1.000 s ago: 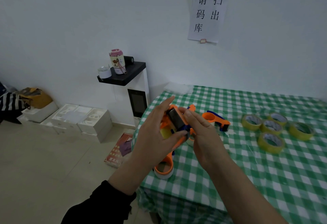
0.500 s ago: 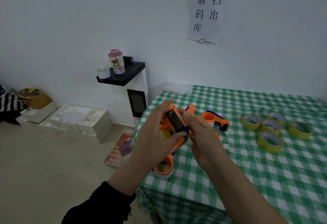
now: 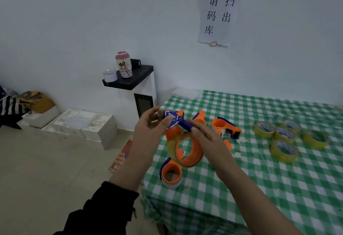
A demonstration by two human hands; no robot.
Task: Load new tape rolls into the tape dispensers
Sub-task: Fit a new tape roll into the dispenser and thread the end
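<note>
- The left hand is being held up over the near edge of the table, and its thumb and fingertips are being pinched round the blue head of the held dispenser.
- A yellow roll is being carried on that dispenser's orange hub, so this loading is being judged as nearly done. The tape end is probably being threaded at the blue head, but that cannot be told for sure.
- The right hand is being brought in palm-down from the lower right, and the other end of the blue head is being pinched by its fingertips.
- Below the hands, a low dispenser is being shown on the cloth with what looks like a bare white core. It is being judged as not yet reloaded.
- Behind the hands, a back dispenser is being half hidden, and its load cannot be told.
- Further right, a far dispenser is being shown lying flat, seemingly with a white core too.
- At the far right, five fresh rolls are being shown in a cluster on the cloth, well apart from both hands. Most of the job is therefore being judged as left to do.
</note>
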